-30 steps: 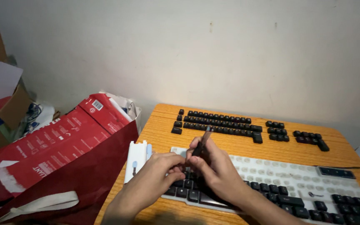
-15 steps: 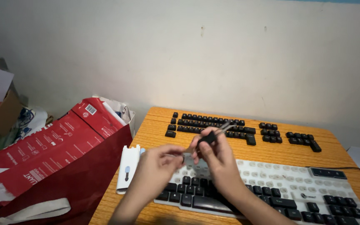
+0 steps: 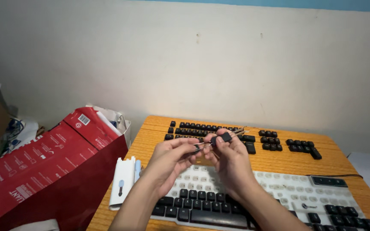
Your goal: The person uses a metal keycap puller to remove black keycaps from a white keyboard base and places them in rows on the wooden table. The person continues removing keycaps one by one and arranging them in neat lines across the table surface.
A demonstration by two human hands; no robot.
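Observation:
Both my hands are raised above a white keyboard (image 3: 279, 201) that has many of its black keycaps taken off. My right hand (image 3: 230, 160) grips a small black keycap (image 3: 225, 137) and the handle of a wire keycap puller (image 3: 202, 147). My left hand (image 3: 170, 160) pinches the metal wire end of that puller. Loose black keycaps (image 3: 206, 130) lie in ordered rows on the wooden table (image 3: 150, 141) behind my hands.
A white cleaning tool with a blue piece (image 3: 123, 182) lies left of the keyboard. A dark red bag (image 3: 73, 192) with a red carton (image 3: 43, 158) in it stands at the table's left edge. More keycap groups (image 3: 302, 147) lie at the back right.
My hands have risen off the keyboard with the puller. A black keycap now sits between my right fingers. The view has tilted up slightly.

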